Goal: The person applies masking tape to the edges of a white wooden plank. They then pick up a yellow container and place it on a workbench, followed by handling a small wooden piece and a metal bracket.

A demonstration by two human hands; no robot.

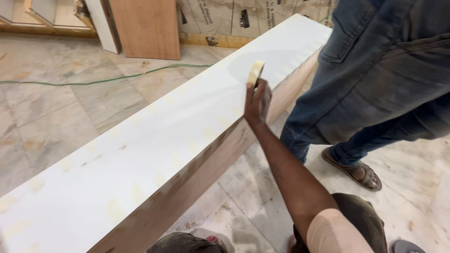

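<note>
Right hand point(257, 100) is out over the long white panel point(154, 140), near its long edge on the wearer's side & closer to the far end than the near one. Fingers curled shut round a roll of pale masking tape point(255, 73); roll stands on edge, sticking up above the knuckles, tilted a bit. Can't tell if the roll touches the panel surface; the hand itself rests at or just over the edge. Arm runs back to the bottom right, short pale sleeve at the shoulder.

Left hand not in view.

Panel: white top face w/ faint yellowish smears & spots along it, brown wood side face below the edge. It runs diagonally from the bottom left corner of the view up to the top right.

Another person stands just beside the panel's far end, right of the hand: blue jeans point(375, 79), foot in a sandal point(356, 171) on the marble floor point(56, 117). Thin green cable point(108, 80) lies across the floor beyond the panel. Plywood boards point(145, 28) lean against the back wall, top left. Wearer's dark trousers show at the bottom edge.
</note>
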